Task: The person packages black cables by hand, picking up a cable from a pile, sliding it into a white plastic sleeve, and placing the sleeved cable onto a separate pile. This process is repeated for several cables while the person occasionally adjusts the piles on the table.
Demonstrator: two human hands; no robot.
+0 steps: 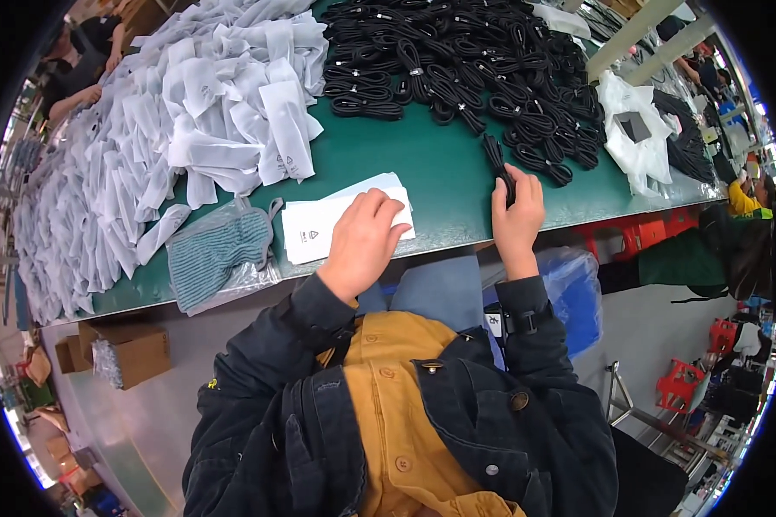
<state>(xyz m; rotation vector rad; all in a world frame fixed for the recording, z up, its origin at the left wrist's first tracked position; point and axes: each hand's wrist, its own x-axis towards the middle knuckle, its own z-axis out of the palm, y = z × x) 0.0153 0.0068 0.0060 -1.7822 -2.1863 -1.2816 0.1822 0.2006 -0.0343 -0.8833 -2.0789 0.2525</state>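
Note:
My left hand (364, 234) lies over a small stack of flat white pouches (306, 234) at the table's near edge. Its fingers are bent and the thumb stands apart from them; no pouch is visibly lifted. To the right, my right hand (519, 211) is closed around a coiled black cable (497, 159), held upright with its far end sticking out beyond the fingers. Beyond that hand spreads a large heap of similar bundled black cables (457, 65). A big pile of filled whitish pouches (224, 95) covers the left part of the table.
A grey-blue ribbed cloth item (220, 246) on clear plastic lies left of the stack. At right are a white plastic bag (634, 129) and metal posts (634, 39). Below stand a blue bin (578, 302), a cardboard box (134, 353) and red stools (681, 383). Other people sit around.

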